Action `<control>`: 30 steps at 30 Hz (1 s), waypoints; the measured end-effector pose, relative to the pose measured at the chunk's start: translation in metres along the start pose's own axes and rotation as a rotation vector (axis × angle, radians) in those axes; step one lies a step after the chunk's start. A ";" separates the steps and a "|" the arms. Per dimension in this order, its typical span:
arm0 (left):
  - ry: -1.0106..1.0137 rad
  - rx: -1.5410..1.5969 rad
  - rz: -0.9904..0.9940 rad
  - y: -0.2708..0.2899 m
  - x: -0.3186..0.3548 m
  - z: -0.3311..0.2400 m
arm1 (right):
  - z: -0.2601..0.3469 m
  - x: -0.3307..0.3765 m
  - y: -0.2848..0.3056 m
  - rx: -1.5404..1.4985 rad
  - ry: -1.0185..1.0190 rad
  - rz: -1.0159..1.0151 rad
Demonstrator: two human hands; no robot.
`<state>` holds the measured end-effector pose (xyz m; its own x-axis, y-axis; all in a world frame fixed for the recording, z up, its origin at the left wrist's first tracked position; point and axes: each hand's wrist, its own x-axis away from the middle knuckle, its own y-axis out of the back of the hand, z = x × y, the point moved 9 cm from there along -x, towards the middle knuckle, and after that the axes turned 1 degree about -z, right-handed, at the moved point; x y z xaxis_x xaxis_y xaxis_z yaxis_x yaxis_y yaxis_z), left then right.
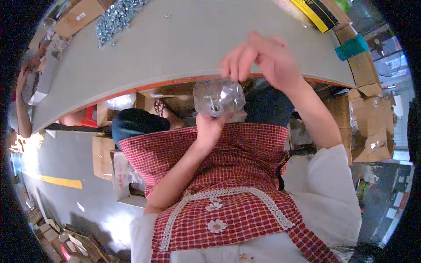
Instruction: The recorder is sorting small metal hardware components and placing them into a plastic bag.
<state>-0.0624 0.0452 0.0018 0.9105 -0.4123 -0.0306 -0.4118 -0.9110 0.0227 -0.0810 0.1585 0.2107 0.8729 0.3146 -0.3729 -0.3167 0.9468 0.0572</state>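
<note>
A small clear plastic bag with shiny metal parts inside hangs just below the near edge of the grey table. My left hand grips the bag from underneath. My right hand pinches its top edge from above, fingers curled over the table's edge. Both hands are over my lap, above a red checked apron.
A heap of small silvery metal parts lies at the table's far left. Cardboard boxes stand beyond it, and more boxes stack at the right. A teal object sits on a right-hand box. Another person's arm shows at far left.
</note>
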 end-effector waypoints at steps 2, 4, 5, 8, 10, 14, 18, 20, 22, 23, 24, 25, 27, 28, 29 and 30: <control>-0.053 0.024 -0.013 -0.003 -0.008 0.009 | -0.034 0.012 0.039 0.241 -0.163 -0.217; -0.130 -0.110 -0.152 0.006 -0.015 0.020 | -0.037 0.014 0.043 0.129 -0.143 -0.202; -0.136 -0.112 -0.160 0.007 -0.014 0.022 | -0.037 0.015 0.042 0.013 -0.135 -0.195; -0.116 -0.133 -0.135 0.006 -0.012 0.023 | -0.037 0.021 0.035 0.111 -0.117 -0.283; -0.087 -0.195 -0.094 0.001 -0.011 0.017 | -0.034 0.022 0.031 0.128 -0.116 -0.280; -0.038 0.014 0.001 -0.007 -0.003 0.014 | -0.030 0.025 0.035 0.130 -0.115 -0.326; -0.102 0.157 0.026 -0.009 0.003 0.008 | -0.032 0.023 0.035 0.110 -0.121 -0.308; -0.137 0.171 0.031 -0.007 0.006 0.013 | -0.031 0.023 0.036 0.125 -0.117 -0.320; -0.124 0.279 0.058 -0.003 0.009 0.026 | -0.024 0.028 0.041 0.083 -0.019 -0.326; -0.121 0.277 0.054 0.004 0.013 0.023 | -0.014 0.029 0.039 0.037 0.080 -0.330; -0.093 0.210 0.096 0.007 0.017 0.022 | -0.013 0.036 0.033 0.031 0.076 -0.328; -0.063 0.143 0.137 0.008 0.022 0.022 | -0.015 0.047 0.022 -0.076 0.047 -0.309; -0.066 0.201 0.122 0.011 0.024 0.021 | -0.016 0.061 -0.004 -0.172 0.006 -0.255; -0.066 0.261 0.111 0.012 0.023 0.020 | -0.023 0.068 -0.015 -0.165 -0.014 -0.221; 0.016 0.416 0.106 0.008 0.021 0.031 | -0.029 0.071 -0.030 -0.245 -0.040 -0.194; 0.011 0.419 0.118 0.006 0.019 0.027 | -0.035 0.079 -0.034 -0.217 -0.037 -0.200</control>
<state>-0.0488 0.0313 -0.0260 0.8556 -0.5160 -0.0417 -0.4909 -0.7831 -0.3818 -0.0146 0.1485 0.1466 0.9377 0.1290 -0.3226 -0.2053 0.9548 -0.2151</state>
